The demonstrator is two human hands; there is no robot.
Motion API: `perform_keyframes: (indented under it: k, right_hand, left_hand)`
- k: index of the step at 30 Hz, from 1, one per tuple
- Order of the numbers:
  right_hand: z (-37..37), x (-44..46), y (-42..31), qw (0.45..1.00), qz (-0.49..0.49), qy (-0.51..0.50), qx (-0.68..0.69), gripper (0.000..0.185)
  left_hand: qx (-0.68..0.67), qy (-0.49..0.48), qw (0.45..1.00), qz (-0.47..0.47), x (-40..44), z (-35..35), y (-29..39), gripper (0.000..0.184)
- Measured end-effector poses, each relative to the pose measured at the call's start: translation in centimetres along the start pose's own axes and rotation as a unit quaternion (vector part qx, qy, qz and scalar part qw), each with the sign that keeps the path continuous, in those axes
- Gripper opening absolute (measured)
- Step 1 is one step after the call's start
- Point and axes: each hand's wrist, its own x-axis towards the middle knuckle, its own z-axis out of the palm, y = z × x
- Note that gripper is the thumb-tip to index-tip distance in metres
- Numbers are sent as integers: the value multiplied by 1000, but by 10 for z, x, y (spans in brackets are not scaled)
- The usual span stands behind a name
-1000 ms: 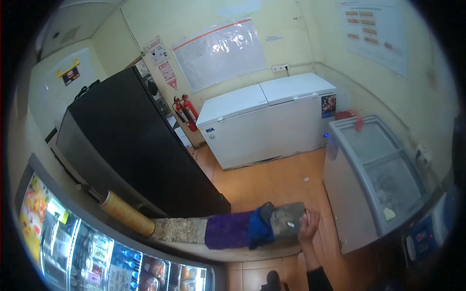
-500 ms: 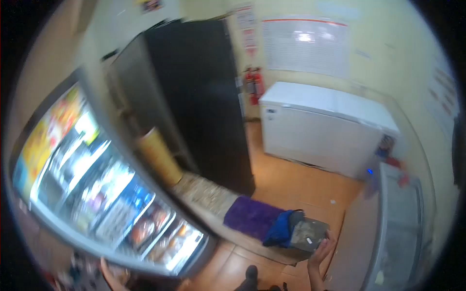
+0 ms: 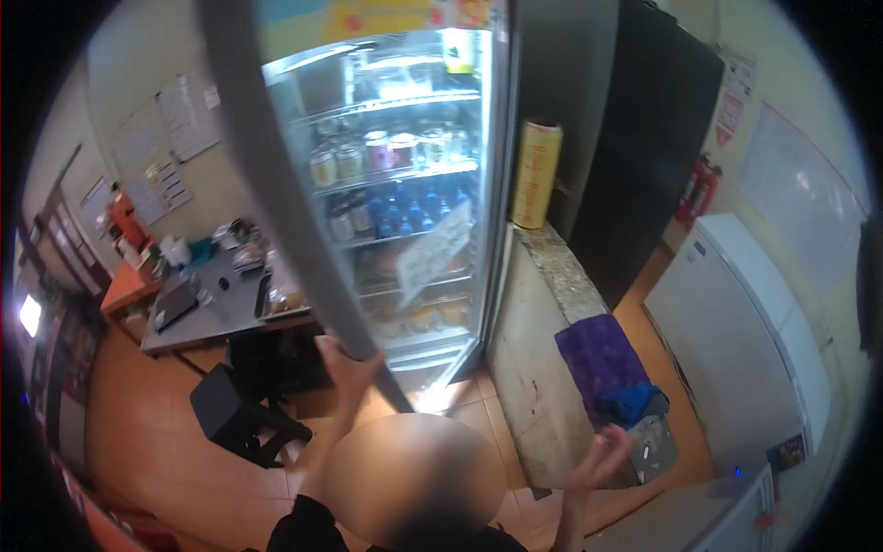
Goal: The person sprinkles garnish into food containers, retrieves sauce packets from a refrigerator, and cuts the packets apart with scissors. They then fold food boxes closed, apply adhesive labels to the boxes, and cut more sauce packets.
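My left hand (image 3: 351, 370) is closed around the lower edge of the glass fridge door (image 3: 303, 221), which appears to stand ajar. Behind the glass, lit shelves carry cans (image 3: 391, 152) and blue bottles (image 3: 400, 212). A sheet of paper (image 3: 437, 253) hangs slanted on the glass. My right hand (image 3: 600, 458) is raised beside the end of a low wall (image 3: 538, 368), fingers loosely curled and apart, with nothing visible in it. Near it on the ledge lie a purple cloth (image 3: 602, 359) and a blue cloth (image 3: 633, 403). A blurred oval hides the area between my arms.
A yellow roll (image 3: 535, 175) stands upright on the ledge by a dark tall cabinet (image 3: 648, 138). A white chest freezer (image 3: 736, 331) is at right. To the left are a black chair (image 3: 241, 414) and a desk (image 3: 216, 294) with a laptop and trays.
My view has swung left, bringing the desk and chair into sight. My left hand shows clearly on the door's edge now. My right hand's fingers have curled more.
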Motion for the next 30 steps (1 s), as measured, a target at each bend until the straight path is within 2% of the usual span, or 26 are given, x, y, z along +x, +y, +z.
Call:
perform_keyframes:
  k: [1,2,3,4,5,6,7,8,9,10,12,14,15,16,17,18,19,20,21,22,24,26,28,30]
  right_hand:
    - [19,3,-18,994,0,-96,54,32]
    - [38,7,-41,983,7,-165,77,36]
    - [55,10,-63,967,15,-233,98,40]
    - [70,13,-79,954,-11,-284,95,51]
    - [82,16,-91,938,-37,-333,90,61]
    - [92,16,-101,936,-41,-338,92,61]
    - [101,15,-108,926,-35,-358,116,71]
    - [106,14,-111,916,-27,-376,140,81]
    - [109,10,-101,910,-11,-386,150,94]
    - [110,9,-95,909,-9,-390,148,94]
    - [109,8,-82,964,3,-228,136,101]
    - [104,16,-50,987,81,-140,0,105]
    - [98,23,-43,986,91,-140,-10,105]
    - [96,36,-41,991,90,-99,15,93]
    - [99,46,-44,994,86,-57,41,81]
    - [102,53,-53,997,51,-40,51,70]
    - [103,62,-48,998,34,-32,44,68]
    - [101,70,-37,999,18,-23,37,65]
    - [104,73,-25,999,-24,11,44,62]
    - [103,76,-15,999,-31,28,34,55]
    - [108,81,-13,997,-2,75,-35,59]
    - [113,85,-11,990,-4,127,-62,58]
    - [98,84,20,987,-11,155,-37,64]
    - [89,81,40,977,-3,204,-55,63]
  left_hand:
    - [26,34,999,26,-16,8,17,66]
    - [-7,11,999,-48,-36,12,44,61]
    - [75,27,996,26,-48,15,67,61]
    - [77,20,994,68,-58,21,81,64]
    - [47,8,998,40,-76,31,88,64]
    - [42,-33,998,43,-84,31,109,65]
    - [-42,-103,994,20,-95,41,110,61]
    - [-47,-128,986,90,-98,45,120,55]
    - [-63,-149,982,95,-104,49,132,50]
    - [-61,-174,976,120,-111,59,136,47]
    - [-141,-329,925,128,-110,69,135,42]
    - [-201,-465,850,143,-106,83,111,36]
    - [-203,-463,849,155,-104,89,92,31]
    - [-170,-471,853,148,-98,95,69,30]
    - [-172,-466,863,94,-93,102,39,29]
    - [-191,-411,890,53,-100,132,-23,26]
    - [-200,-392,896,-59,-88,144,-57,20]
    - [-81,-345,932,-73,-68,147,-79,19]
    - [-69,-292,948,-111,-59,170,-137,23]
    - [-18,-303,943,-133,-36,180,-182,26]
    - [36,-280,941,-185,20,186,-226,27]
    - [165,-246,928,-227,59,202,-278,33]
    - [222,-231,909,-267,101,209,-284,40]
    - [313,-255,876,-266,124,232,-326,46]
